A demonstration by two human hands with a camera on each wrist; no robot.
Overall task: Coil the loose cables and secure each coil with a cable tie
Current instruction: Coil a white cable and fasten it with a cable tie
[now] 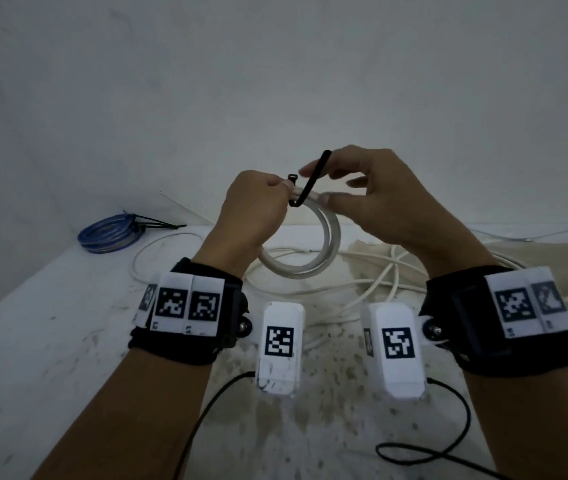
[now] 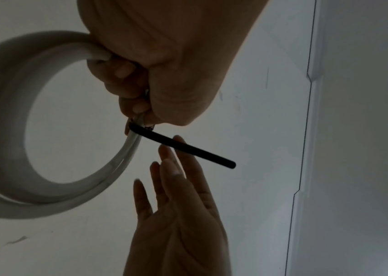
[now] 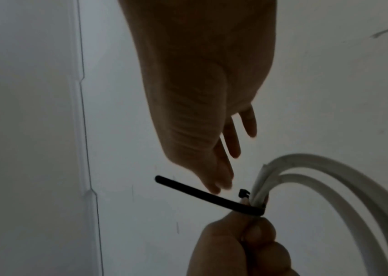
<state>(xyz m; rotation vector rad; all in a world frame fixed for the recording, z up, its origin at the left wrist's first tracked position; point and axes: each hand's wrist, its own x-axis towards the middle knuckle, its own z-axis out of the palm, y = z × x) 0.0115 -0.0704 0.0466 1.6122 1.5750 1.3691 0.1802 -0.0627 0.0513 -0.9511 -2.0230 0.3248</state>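
Observation:
A white cable coil [image 1: 327,244] hangs in the air above the table, and my left hand [image 1: 258,202] grips it at its top. A black cable tie [image 1: 312,180] is hooked under the bundle right beside that grip, its strap sticking up and free. The tie's head [image 1: 292,177] sits at my left thumb. My right hand [image 1: 348,174] has straight fingers; its index touches the strap and its thumb rests on the coil. The left wrist view shows the coil [image 2: 1,130], the strap [image 2: 188,147] and the flat right hand [image 2: 183,214]. The right wrist view shows the strap [image 3: 200,194] below the fingertips [image 3: 218,184].
A blue cable coil [image 1: 113,233] bound with black ties lies at the table's far left. Loose white cables [image 1: 379,282] sprawl beneath the hands over a beige cloth [image 1: 535,258]. The white table [image 1: 50,341] ends at a wall behind.

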